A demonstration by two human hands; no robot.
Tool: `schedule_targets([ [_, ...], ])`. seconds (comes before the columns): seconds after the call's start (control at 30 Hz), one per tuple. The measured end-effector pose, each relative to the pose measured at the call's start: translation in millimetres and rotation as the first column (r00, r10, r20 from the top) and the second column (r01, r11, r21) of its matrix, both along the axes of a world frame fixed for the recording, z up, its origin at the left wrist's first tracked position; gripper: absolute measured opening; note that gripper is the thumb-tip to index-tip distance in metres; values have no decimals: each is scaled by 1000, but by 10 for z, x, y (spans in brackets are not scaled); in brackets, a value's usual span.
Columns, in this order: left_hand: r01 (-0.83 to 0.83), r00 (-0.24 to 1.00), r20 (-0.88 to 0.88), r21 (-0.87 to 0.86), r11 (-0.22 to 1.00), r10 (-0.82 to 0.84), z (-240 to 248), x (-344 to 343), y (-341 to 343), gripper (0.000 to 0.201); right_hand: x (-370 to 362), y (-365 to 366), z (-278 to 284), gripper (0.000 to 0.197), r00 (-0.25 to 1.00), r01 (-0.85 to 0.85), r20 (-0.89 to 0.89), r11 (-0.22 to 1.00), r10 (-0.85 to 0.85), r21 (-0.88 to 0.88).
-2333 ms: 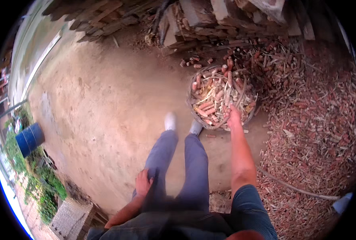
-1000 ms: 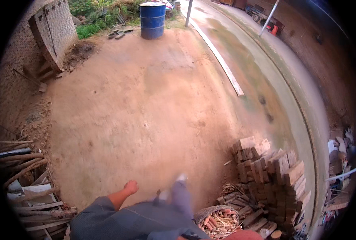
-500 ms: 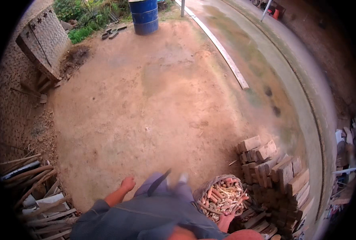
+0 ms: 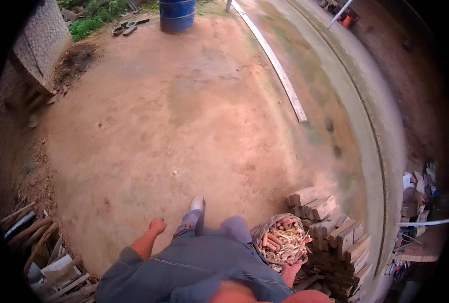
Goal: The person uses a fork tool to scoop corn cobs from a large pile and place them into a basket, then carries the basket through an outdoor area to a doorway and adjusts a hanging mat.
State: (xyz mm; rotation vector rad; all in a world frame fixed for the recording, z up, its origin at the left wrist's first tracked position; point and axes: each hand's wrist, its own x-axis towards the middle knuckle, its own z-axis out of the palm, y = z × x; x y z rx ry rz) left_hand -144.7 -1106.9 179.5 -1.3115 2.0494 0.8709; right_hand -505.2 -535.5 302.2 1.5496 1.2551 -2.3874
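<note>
On my right side hangs a round wicker basket filled with corn cobs, reddish-brown and pale ones mixed with light husk-like scraps. My right hand is closed on the near edge of the basket, which tilts a little so its contents show. Whether the fingers grip the rim or a handle is hard to make out. Out to the left, my left hand is held away from my body, fingers curled, with nothing seen in it.
Beside the basket on the right rises a stack of bricks or blocks. Split wood and sticks lie at lower left. Ahead are bare ground, a blue barrel and a long pale plank along a concrete path.
I have stepped forward, one foot now showing ahead of me. The barrel and brick stack have shifted in view. The basket stays in my right hand; my left arm has swung slightly.
</note>
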Motion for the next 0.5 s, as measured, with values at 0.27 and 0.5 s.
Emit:
schedule_targets([
  [0.27, -134, 956, -281, -153, 979, 87, 209, -1740, -1810, 38, -839, -501, -259, 35, 998, -36, -44, 999, 38, 40],
  [0.5, -77, 986, -165, -225, 971, 40, 499, -2423, -2318, 36, -1913, -1440, -535, 32, 996, -71, 55, 992, 77, -100],
])
